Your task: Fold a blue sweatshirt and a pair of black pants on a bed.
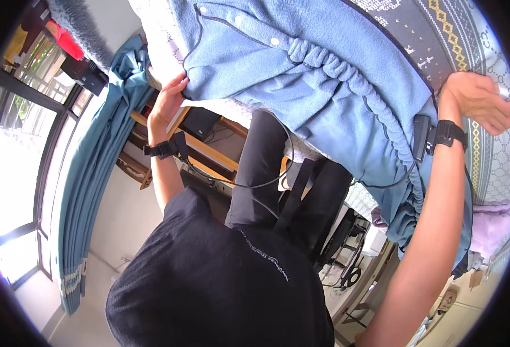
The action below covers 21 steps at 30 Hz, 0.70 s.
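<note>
A light-blue fleece bath wrap [237, 63] lies spread across the bed, with dark piping, pale snap buttons and a gathered elastic band [339, 69]. At its left edge, my left hand [168, 101] pinches the dark-trimmed corner between thumb and fingers. My right hand [480, 103] is beyond the wrap's right edge, low over the patterned bedsheet [483, 156]. Its fingers are curled in, and whatever may be inside them is hidden. Part of the wrap hangs down over the bed's near side, beside my right forearm.
Black straps with small devices circle both wrists, and a thin cable [260, 186] loops in front of my legs. A blue curtain [87, 191] hangs by the window at left. Wooden furniture [223, 168] stands near my left arm. Lilac cloth [495, 228] lies at the right.
</note>
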Motion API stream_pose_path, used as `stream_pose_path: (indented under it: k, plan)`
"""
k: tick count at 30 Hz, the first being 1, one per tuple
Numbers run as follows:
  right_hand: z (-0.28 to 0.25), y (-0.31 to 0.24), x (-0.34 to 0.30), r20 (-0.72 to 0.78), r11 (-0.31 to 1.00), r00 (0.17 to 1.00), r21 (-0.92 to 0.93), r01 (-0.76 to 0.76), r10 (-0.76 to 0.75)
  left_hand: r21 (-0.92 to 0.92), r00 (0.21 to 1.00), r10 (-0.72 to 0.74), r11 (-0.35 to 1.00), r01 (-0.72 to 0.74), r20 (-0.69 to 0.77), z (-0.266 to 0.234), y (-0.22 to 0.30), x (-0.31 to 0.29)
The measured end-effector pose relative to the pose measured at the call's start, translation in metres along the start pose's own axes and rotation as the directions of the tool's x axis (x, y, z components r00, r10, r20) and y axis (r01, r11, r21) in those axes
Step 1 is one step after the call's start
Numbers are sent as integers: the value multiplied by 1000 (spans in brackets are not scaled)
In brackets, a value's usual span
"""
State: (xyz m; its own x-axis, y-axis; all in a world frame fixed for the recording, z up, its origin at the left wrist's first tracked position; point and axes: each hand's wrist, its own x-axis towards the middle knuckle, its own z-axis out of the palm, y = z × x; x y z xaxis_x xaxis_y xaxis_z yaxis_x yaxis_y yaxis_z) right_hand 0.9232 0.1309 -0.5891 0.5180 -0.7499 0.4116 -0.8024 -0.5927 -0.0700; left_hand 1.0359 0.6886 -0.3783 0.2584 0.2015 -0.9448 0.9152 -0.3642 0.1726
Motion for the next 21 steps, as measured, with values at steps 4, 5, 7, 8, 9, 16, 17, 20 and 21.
stream_pose_path:
  k: [4,5,7,8,9,16,17,20,21]
  plan:
    - [-3,1,2,15,1000,1000,-2,-5,5,284,960,40,958,42,-276,44,40,-18]
    - [-1,5,3,8,1000,1000,-6,-4,4,558,971,104,829,35,-215,61,52,-25]
    - [2,5,0,-4,999,1000,-28,20,-21,873,989,136,488,-24,-49,65,71,-28]
    - [2,4,-3,-12,1000,1000,-25,9,-9,931,960,280,349,-109,8,63,72,-29]
    - [-2,-1,-4,16,1000,1000,-4,-18,18,931,971,230,364,-31,-58,79,89,-35]
    - [2,23,1,-13,990,999,-135,47,-49,793,651,753,453,-407,-96,139,137,15]
    - [2,20,-1,-9,992,999,-118,46,-47,812,663,740,456,-365,-117,142,139,21]
    - [1,14,-4,3,995,999,-94,43,-43,739,661,737,522,-426,-141,142,150,29]
    - [1,14,-5,12,995,999,-90,49,-48,629,653,743,579,-519,-145,140,153,32]
